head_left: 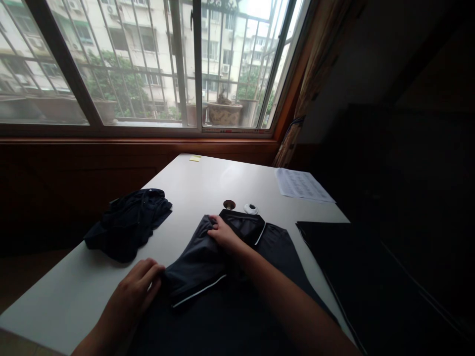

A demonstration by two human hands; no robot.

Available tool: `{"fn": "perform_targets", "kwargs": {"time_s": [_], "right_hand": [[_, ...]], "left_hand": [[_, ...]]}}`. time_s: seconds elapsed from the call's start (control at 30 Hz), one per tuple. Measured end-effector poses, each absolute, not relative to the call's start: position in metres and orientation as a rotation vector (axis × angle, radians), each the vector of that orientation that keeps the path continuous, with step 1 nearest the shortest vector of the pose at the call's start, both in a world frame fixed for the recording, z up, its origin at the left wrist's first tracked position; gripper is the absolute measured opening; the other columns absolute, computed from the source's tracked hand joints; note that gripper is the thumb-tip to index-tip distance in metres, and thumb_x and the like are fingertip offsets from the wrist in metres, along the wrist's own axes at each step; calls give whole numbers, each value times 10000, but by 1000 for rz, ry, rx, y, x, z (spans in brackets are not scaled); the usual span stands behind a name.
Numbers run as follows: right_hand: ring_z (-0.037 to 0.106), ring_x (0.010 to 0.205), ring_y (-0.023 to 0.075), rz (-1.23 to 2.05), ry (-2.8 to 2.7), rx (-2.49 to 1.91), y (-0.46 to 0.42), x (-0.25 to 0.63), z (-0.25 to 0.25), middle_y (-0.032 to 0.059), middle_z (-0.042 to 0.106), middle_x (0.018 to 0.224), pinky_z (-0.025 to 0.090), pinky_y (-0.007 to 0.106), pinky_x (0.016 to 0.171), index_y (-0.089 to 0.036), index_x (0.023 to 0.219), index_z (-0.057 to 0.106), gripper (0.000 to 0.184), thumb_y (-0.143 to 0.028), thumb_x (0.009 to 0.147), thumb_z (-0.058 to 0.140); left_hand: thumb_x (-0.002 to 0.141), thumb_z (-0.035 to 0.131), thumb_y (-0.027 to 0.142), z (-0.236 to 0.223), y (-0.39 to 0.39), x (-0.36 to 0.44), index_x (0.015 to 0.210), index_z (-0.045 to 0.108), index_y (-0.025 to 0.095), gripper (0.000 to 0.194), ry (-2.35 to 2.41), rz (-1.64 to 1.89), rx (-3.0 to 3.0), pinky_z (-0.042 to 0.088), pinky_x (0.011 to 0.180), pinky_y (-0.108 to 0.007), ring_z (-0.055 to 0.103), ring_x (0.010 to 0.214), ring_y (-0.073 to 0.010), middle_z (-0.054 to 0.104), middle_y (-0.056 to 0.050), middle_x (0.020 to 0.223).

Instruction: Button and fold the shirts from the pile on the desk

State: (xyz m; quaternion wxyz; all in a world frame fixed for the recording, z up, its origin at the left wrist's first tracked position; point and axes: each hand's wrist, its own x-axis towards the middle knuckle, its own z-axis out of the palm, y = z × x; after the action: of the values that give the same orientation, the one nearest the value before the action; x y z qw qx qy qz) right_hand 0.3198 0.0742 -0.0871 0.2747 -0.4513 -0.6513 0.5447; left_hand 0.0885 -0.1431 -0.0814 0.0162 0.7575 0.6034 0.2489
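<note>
A dark navy shirt [237, 306] lies spread on the white table, its collar end toward the window. White piping runs along the collar area and along a sleeve [198, 272], which is folded inward over the body. Near the sleeve's left edge, my left hand [135, 289] pinches the cloth between thumb and fingers. My right hand [223, 233] reaches across the shirt and grips the fabric at the left shoulder, just beside the collar. The lower part of the shirt runs out of view at the bottom and is very dark.
To the left sits a crumpled dark garment [129, 222]. Flat dark cloth [371, 277] lies at the right. Beyond the collar are a cable hole [229, 204] and its white cover [251, 208]. Printed sheets [304, 185] and yellow sticky notes [195, 158] rest on the table [218, 173].
</note>
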Motion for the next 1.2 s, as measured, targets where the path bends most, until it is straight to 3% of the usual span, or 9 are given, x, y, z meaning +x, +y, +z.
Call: {"fn": "perform_targets", "kwargs": {"time_s": [0.17, 0.27, 0.33, 0.43, 0.53, 0.63, 0.73, 0.93, 1.2], "right_hand": [[640, 881, 191, 1231, -1946, -1262, 89, 307, -76, 29, 670, 976, 496, 323, 858, -235, 1274, 632, 511, -292, 777, 738], [655, 898, 197, 1139, -2036, -1272, 97, 297, -71, 27, 702, 945, 489, 314, 872, -235, 1110, 721, 311, -282, 803, 733], [668, 892, 195, 1090, -2074, -1290, 102, 290, -70, 27, 719, 941, 493, 303, 863, -227, 1085, 728, 279, -246, 806, 731], [679, 877, 189, 1018, -2127, -1299, 105, 283, -67, 28, 730, 943, 506, 294, 840, -219, 1134, 703, 308, -225, 826, 718], [665, 936, 206, 903, -2205, -1244, 101, 281, -63, 36, 724, 983, 501, 322, 895, -229, 1201, 667, 346, -226, 857, 693], [580, 1135, 255, 735, -2280, -1159, 90, 286, -58, 84, 674, 1162, 420, 397, 1050, -229, 1280, 625, 398, -189, 885, 648], [478, 1260, 289, 606, -2333, -1080, 74, 294, -52, 125, 595, 1305, 349, 448, 1122, -217, 1318, 601, 382, -203, 938, 575], [511, 1276, 275, 423, -2628, -706, 48, 306, -62, 109, 630, 1343, 359, 419, 1140, -200, 1254, 663, 313, -270, 986, 516], [233, 1522, 274, 425, -2685, -777, 53, 305, -81, 54, 334, 1623, 152, 512, 1237, -258, 1525, 404, 552, -433, 1010, 498]], "left_hand": [[965, 470, 157, -94, -148, 84, 1147, 574, 248, 228, 1865, 789, 2385, 539, 801, -298, 622, 925, -198, 600, -48, 1054], [951, 470, 137, -97, -148, 83, 1141, 582, 247, 247, 1861, 788, 2417, 543, 788, -293, 626, 909, -195, 608, -44, 1035], [946, 478, 141, -97, -148, 83, 1125, 590, 246, 236, 1874, 787, 2409, 548, 782, -298, 627, 896, -197, 611, -42, 1020], [957, 485, 167, -94, -148, 84, 1107, 606, 244, 208, 1909, 802, 2367, 560, 782, -305, 635, 886, -200, 624, -46, 1011], [973, 492, 199, -92, -149, 85, 1253, 586, 256, 300, 1972, 813, 2362, 572, 820, -324, 648, 940, -215, 645, -64, 1069], [979, 477, 186, -90, -149, 84, 1455, 465, 284, 486, 1956, 755, 2483, 563, 937, -363, 620, 1127, -238, 603, -92, 1301], [965, 461, 113, -86, -150, 83, 1473, 464, 322, 550, 1765, 626, 2696, 505, 1068, -392, 512, 1329, -253, 511, -55, 1482], [940, 514, 88, -81, -156, 84, 1356, 587, 304, 474, 1600, 542, 2791, 539, 1035, -338, 582, 1254, -221, 661, -13, 1317], [896, 538, 57, -76, -159, 82, 1390, 565, 310, 557, 1528, 524, 2815, 543, 1047, -359, 604, 1231, -228, 664, -24, 1313]]}}
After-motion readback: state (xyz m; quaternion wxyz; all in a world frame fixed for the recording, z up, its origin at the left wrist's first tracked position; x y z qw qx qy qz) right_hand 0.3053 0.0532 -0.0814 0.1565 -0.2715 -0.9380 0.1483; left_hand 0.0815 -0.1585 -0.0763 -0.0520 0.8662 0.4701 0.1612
